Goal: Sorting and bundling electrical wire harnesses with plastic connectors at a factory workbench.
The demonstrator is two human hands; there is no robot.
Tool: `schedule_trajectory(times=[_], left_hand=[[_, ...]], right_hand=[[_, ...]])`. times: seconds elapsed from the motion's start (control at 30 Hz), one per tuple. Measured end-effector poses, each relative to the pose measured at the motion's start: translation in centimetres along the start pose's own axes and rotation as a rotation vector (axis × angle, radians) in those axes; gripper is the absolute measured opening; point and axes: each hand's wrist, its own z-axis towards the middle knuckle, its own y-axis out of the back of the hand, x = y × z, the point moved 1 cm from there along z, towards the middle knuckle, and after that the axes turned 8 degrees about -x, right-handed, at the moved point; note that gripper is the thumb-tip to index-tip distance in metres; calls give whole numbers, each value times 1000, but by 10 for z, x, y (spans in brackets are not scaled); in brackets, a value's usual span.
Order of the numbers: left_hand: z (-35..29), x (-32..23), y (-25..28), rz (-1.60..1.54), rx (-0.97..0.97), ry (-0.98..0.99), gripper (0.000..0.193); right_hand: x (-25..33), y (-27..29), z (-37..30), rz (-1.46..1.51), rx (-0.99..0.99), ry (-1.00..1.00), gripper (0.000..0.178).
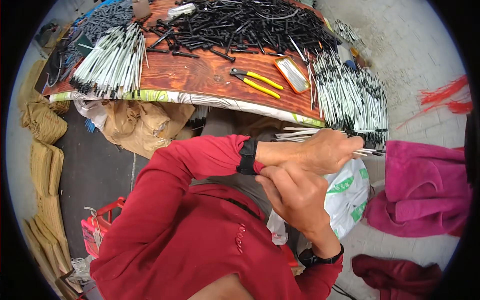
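My left hand point(327, 152) is closed around several thin white rods point(299, 131) with black tips, which stick out on both sides of the fist. A black band point(247, 156) circles my left wrist over the red sleeve point(212, 156). My right hand point(298, 196) is closed just below that wrist, thumb and fingers pinching the edge of the left sleeve's cuff beside the band. Past my left hand, a big bundle of white rods with black ends point(350, 95) lies at the table's right edge.
On the wooden table point(185, 75) lie yellow-handled cutters point(257, 82), an orange tray point(292, 75) of thin pieces, a heap of black plastic parts point(240, 25), another white rod bundle point(112, 62) and grey parts point(107, 22). Pink cloth point(425, 190) and a white plastic bag point(347, 197) are at right.
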Motion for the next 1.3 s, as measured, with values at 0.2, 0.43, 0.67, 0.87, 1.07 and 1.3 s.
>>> schedule_trajectory(times=[0.2,0.43,0.67,0.87,1.07,1.3], left_hand=[[-41,7,-17,96,256,8,15],[-59,1,-22,37,389,18,15],[-72,-7,-69,-7,508,78,16],[-96,22,12,-50,609,113,16],[-95,32,19,-82,690,124,17],[-125,-12,-22,-136,781,131,18]], right_hand=[[-10,-18,-14,2,85,-109,13],[-36,-35,-3,378,343,-166,18],[-55,-53,7,599,535,-66,26],[-53,-51,26,872,767,-157,24],[-72,-81,23,919,685,-18,30],[-61,-71,45,780,1111,-246,27]])
